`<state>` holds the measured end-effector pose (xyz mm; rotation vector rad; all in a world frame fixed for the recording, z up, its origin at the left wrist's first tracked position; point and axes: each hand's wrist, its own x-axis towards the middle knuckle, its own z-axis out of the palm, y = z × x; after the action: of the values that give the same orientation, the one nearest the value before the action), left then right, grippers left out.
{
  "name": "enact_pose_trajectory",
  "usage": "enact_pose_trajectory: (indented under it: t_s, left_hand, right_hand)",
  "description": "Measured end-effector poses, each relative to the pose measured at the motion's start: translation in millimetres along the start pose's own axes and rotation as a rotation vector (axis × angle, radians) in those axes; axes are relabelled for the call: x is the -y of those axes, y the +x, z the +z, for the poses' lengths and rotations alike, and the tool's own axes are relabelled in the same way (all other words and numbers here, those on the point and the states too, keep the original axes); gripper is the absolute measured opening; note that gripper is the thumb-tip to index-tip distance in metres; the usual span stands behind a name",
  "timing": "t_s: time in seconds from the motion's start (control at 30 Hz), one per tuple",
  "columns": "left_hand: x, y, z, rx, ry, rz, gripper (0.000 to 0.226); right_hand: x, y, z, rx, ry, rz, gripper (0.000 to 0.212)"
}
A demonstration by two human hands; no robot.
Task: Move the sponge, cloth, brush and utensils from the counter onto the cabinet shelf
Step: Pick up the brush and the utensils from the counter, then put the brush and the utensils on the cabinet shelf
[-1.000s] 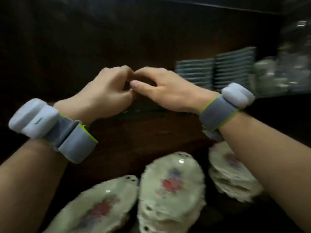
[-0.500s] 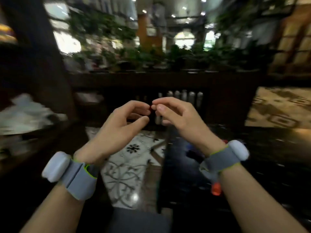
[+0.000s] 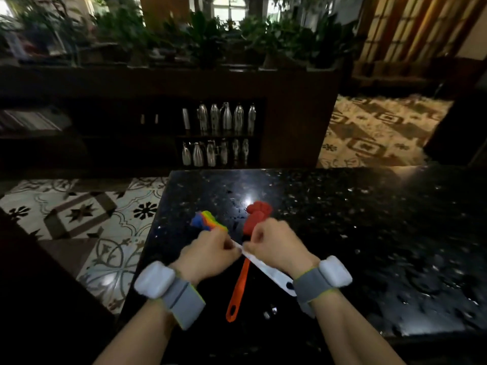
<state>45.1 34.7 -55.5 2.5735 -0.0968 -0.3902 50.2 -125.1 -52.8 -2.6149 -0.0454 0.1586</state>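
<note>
On the black granite counter (image 3: 342,219) lies a brush with a rainbow-coloured head (image 3: 208,221) and a long white handle (image 3: 268,271). My left hand (image 3: 208,255) is closed around it just behind the head. The handle runs down-right under my right wrist. A red utensil (image 3: 257,214) with an orange handle (image 3: 238,288) crosses beneath the white handle. My right hand (image 3: 276,250) is curled over the red utensil's neck. Both objects still rest on the counter. No sponge or cloth is visible.
The counter's left edge drops to a patterned tile floor (image 3: 79,219). Beyond the counter stands a dark wooden unit holding rows of metal bottles (image 3: 218,135), topped with plants (image 3: 210,35). The counter stretches bare to the right.
The view swung from the dark cabinet shelf with plates round to the counter. My hands, empty and fingertip to fingertip before, have come down and closed on the brush and the red utensil.
</note>
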Motion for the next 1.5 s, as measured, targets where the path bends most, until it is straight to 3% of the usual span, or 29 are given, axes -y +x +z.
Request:
enact_pose_trajectory:
  t_s: [0.07,0.2,0.3,0.43,0.53,0.63,0.73,0.9,1.0,1.17,1.23,1.37,1.5]
  left_hand:
    - [-3.3,3.5,12.7,0.055,0.101,-0.027,0.029]
    - [-4.7,8.0,22.0,-0.016,0.179,-0.022,0.032]
    - [-8.4,8.9,21.4,-0.055,0.136,-0.017,0.039]
    - [-28.2,11.5,29.5,-0.137,0.247,0.001,0.049]
    - [-43.3,9.5,36.9,-0.19,0.353,0.063,0.04]
    - [-42.3,9.7,27.5,-0.212,0.083,0.047,0.031]
    - [-28.3,0.7,-10.5,-0.358,-0.234,0.081,0.021]
    - [29.8,-66.3,-107.3,-0.739,-0.447,0.084,0.027]
    - [69.0,-152.1,-171.0,-0.973,-0.494,0.022,0.026]
    - [134.2,-320.2,-241.5,-1.219,-0.616,-0.137,0.027]
    - [150.1,-387.0,-254.0,-1.306,-0.546,-0.194,0.025]
    - [179.0,-534.6,-280.7,-1.502,-0.195,-0.31,0.02]
    - [211.6,-653.5,-328.5,-1.621,-0.042,-0.407,0.02]
  right_hand:
    - [0.0,-0.7,8.5,0.126,-0.027,0.0,0.022]
    - [-3.5,5.2,12.3,0.118,-0.024,-0.081,0.01]
    - [-11.1,11.3,10.0,0.083,0.188,-0.057,0.008]
    - [-26.2,13.9,-2.1,-0.082,0.477,-0.003,0.013]
    - [-31.7,5.6,-18.1,-0.226,0.608,0.024,0.009]
    - [-30.9,-6.1,-34.4,-0.242,0.866,0.009,0.014]
    - [-7.6,-9.7,-46.5,-0.143,1.051,-0.075,0.006]
    - [109.7,-5.4,-53.7,0.052,1.009,-0.37,0.007]
    - [218.8,-27.5,-46.0,0.216,1.026,-0.608,0.013]
    - [385.8,-116.0,-17.5,0.538,1.039,-0.892,0.005]
    - [437.1,-157.9,-1.7,0.651,1.028,-0.981,0.006]
    - [549.9,-255.8,25.5,0.872,1.004,-1.209,0.008]
    - [647.8,-339.4,35.0,0.944,0.96,-1.366,0.013]
